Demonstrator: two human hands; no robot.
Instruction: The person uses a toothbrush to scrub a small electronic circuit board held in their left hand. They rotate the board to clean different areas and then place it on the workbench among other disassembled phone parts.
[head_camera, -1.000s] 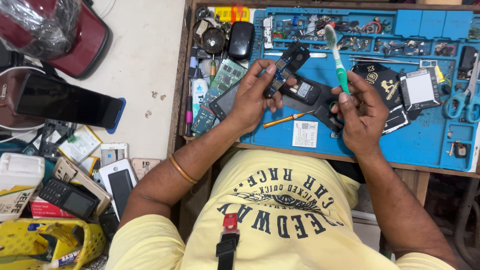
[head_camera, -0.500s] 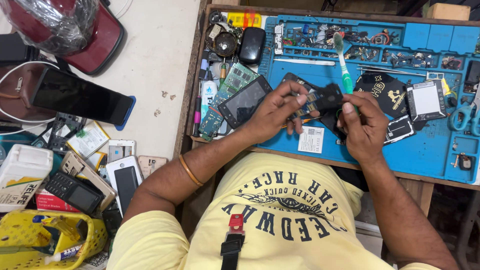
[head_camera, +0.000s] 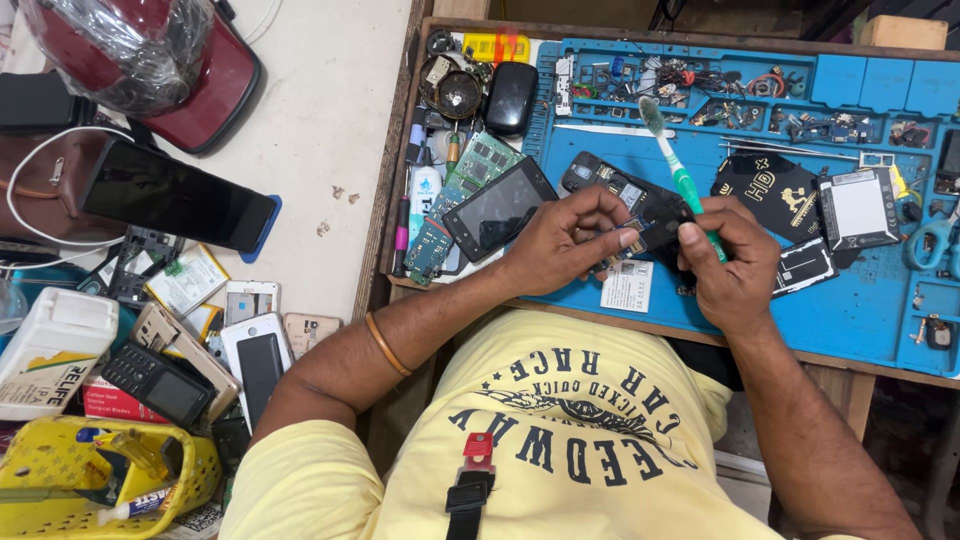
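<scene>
Lying at the left edge of the frame, a black tablet (head_camera: 178, 207) rests on a brown bag, with loose phones and a yellow basket (head_camera: 60, 470) below it toward the lower left. Moving toward the centre, a dark phone screen (head_camera: 497, 208) sits tilted over a green circuit board (head_camera: 462, 190) at the left end of the blue repair mat (head_camera: 850, 310). Just right of it, the left hand (head_camera: 565, 243) pinches the near end of the opened black phone (head_camera: 628, 203) between thumb and fingers. The right hand (head_camera: 735, 265), right of centre, is closed around a green toothbrush (head_camera: 672, 160), bristles pointing to the top of the frame, and also touches the phone. A black pouch (head_camera: 775, 190) lies further right.
</scene>
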